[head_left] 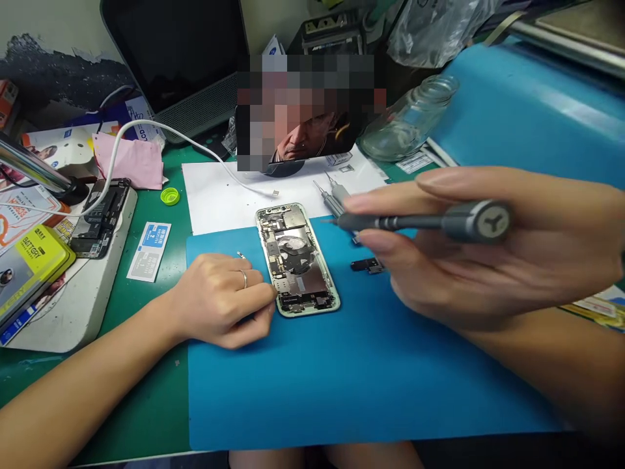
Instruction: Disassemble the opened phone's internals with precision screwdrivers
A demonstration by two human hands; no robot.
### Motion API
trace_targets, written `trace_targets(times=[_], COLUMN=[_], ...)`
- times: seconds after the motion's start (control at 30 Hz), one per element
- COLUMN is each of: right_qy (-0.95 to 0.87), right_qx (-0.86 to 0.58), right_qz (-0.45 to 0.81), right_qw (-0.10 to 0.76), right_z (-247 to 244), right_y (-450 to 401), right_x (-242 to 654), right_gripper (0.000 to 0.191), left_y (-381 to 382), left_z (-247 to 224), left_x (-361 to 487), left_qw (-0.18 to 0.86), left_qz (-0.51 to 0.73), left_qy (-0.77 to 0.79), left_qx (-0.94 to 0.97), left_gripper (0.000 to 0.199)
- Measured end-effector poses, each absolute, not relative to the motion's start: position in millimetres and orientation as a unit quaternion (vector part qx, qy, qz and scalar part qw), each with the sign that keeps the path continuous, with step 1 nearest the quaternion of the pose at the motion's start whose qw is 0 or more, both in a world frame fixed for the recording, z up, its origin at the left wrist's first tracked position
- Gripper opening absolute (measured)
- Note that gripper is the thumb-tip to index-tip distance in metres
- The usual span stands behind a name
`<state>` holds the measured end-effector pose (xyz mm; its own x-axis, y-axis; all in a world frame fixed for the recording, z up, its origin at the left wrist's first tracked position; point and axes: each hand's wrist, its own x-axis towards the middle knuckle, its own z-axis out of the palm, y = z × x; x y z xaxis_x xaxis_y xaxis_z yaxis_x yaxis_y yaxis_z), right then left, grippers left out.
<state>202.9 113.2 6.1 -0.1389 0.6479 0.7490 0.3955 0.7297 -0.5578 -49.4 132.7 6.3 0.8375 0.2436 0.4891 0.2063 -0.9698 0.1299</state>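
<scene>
An opened phone body [297, 260] lies on the blue mat [312, 384], its inner parts showing. My left hand [229, 299], with a ring on one finger, rests on the mat with curled fingers against the phone's lower left edge; whether anything is under the fingers is hidden. Raised over the mat to the right, my right hand [469, 254] grips a dark grey screwdriver [424, 222], its tip pointing left above the phone's right side. A small black part [367, 265] lies between the phone and my right hand. Two grey screwdrivers [332, 197] lie behind.
A propped screen [312, 117] stands behind white paper [209, 195], near a tilted glass jar [410, 120]. A white cable [114, 153] arches across the left. Also at left are another phone body [102, 218], a yellow battery box [36, 273], a green cap [170, 196] and a label card [149, 252].
</scene>
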Motion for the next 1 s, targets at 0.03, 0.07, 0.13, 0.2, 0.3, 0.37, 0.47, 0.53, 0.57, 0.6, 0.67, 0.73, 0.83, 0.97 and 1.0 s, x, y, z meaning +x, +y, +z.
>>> trace_targets(times=[0.03, 0.07, 0.13, 0.2, 0.3, 0.37, 0.47, 0.53, 0.57, 0.6, 0.67, 0.73, 0.83, 0.97, 1.0], right_qy=[-0.746, -0.755, -0.786, -0.829, -0.884, -0.899, -0.918, -0.928, -0.934, -0.94, -0.95, -0.956, -0.957, -0.949, -0.947], right_qx=[-0.327, -0.31, -0.301, -0.309, -0.311, -0.309, -0.297, -0.292, -0.287, -0.28, -0.27, -0.267, -0.273, -0.29, -0.294], right_qz=[0.07, 0.028, -0.031, -0.055, -0.072, -0.081, -0.061, -0.043, -0.039, -0.036, -0.029, -0.02, 0.004, 0.03, 0.031], right_qw=[0.576, 0.577, 0.538, 0.463, 0.34, 0.3, 0.255, 0.227, 0.211, 0.191, 0.151, 0.118, 0.101, 0.119, 0.125], right_z=[11, 15, 23, 27, 25, 20, 16, 14, 14, 14, 14, 14, 12, 6, 5], right_y=[117, 122, 129, 134, 136, 136, 139, 146, 150, 155, 165, 172, 176, 175, 175], right_x=[204, 206, 216, 233, 262, 274, 274, 267, 263, 260, 257, 257, 261, 264, 265], right_gripper=[0.055, 0.054, 0.046, 0.034, 0.029, 0.032, 0.035, 0.037, 0.037, 0.037, 0.039, 0.041, 0.042, 0.043, 0.042], left_y=[133, 133, 133, 133, 133, 133, 134, 135, 135, 135, 136, 136, 137, 137, 137], left_z=[6, 6, 5, 4, 3, 3, 4, 6, 7, 7, 8, 8, 8, 9, 9], left_x=[-50, -50, -51, -51, -51, -51, -51, -51, -51, -51, -51, -52, -51, -51, -51], left_qw=[0.032, 0.029, 0.027, 0.027, 0.027, 0.029, 0.034, 0.039, 0.041, 0.043, 0.046, 0.047, 0.049, 0.049, 0.049], left_qz=[0.261, 0.262, 0.26, 0.26, 0.266, 0.265, 0.254, 0.25, 0.25, 0.252, 0.252, 0.25, 0.247, 0.243, 0.243], left_qy=[0.117, 0.116, 0.116, 0.117, 0.119, 0.117, 0.117, 0.117, 0.117, 0.116, 0.116, 0.116, 0.118, 0.12, 0.12], left_qx=[0.958, 0.958, 0.958, 0.958, 0.956, 0.957, 0.959, 0.96, 0.96, 0.96, 0.96, 0.96, 0.961, 0.961, 0.961], left_gripper=[0.027, 0.027, 0.027, 0.027, 0.027, 0.027, 0.026, 0.025, 0.024, 0.024, 0.023, 0.022, 0.022, 0.021, 0.021])
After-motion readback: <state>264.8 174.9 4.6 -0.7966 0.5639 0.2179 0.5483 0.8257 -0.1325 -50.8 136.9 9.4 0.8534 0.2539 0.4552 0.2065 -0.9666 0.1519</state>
